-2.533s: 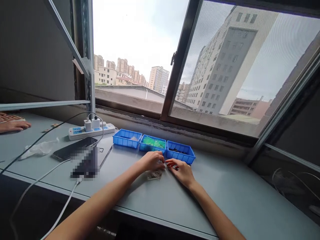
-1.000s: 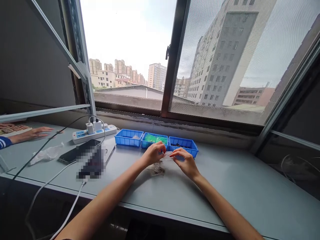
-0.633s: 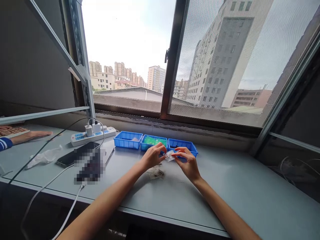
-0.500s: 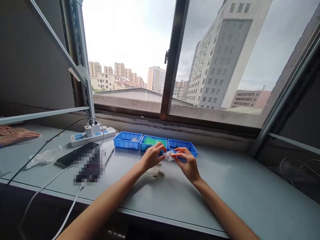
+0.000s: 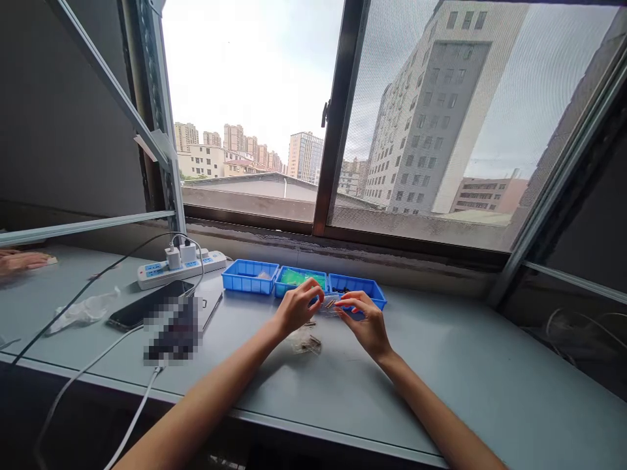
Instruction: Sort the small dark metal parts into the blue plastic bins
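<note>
Bag, small and transparent, is pinched by the fingertips of your left hand and right hand, just before the blue bins. Tabletop extends rightward from your right hand; its front edge lies well apart from both.

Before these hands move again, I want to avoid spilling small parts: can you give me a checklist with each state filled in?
1. Left hand has its fingers at the near side of the clear bag: ok.
2. Right hand has its fingers on the bag's other side: ok.
3. Bag's opening sealed: cannot tell, too small to see.
4. Packets below the hands lie flat on the table, not hanging over its edge: ok.
5. Blue bins upright in a row behind the hands: ok.
6. Other person's hand, at far left, apart from the bag: ok.
</note>
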